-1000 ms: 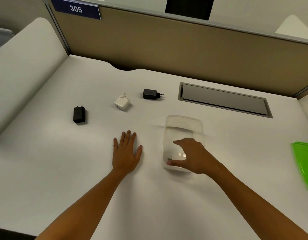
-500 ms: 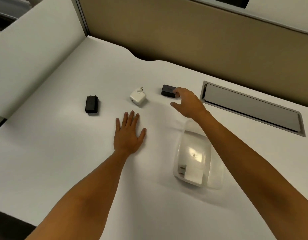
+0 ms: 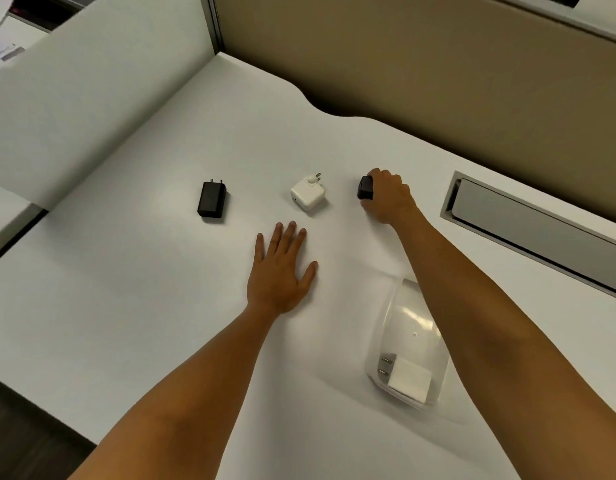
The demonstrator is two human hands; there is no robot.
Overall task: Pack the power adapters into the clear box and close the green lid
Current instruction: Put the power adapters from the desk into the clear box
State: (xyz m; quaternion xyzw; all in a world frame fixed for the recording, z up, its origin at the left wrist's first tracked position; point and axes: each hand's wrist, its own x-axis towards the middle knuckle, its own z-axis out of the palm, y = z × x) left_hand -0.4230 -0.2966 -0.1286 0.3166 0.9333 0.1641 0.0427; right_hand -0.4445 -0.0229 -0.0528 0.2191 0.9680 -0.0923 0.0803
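My right hand (image 3: 388, 199) is closed around a black power adapter (image 3: 364, 187) on the white desk, only its left end showing. A white adapter with round pins (image 3: 307, 194) lies just left of it. Farther left rests another black adapter (image 3: 212, 199), pins pointing away. My left hand (image 3: 279, 271) lies flat on the desk, fingers spread, holding nothing. The clear box (image 3: 403, 344) sits under my right forearm, partly hidden, with one white adapter (image 3: 407, 377) inside at its near end. The green lid is out of view.
A grey cable hatch (image 3: 528, 223) is recessed in the desk at the right. A tan partition (image 3: 403, 57) runs along the back and a white divider (image 3: 74, 98) along the left. The desk's near edge drops off at the lower left.
My right hand went from inside the clear box to the far black adapter and has closed on it. The view shifted left, so the green lid dropped out. My left hand stayed put.
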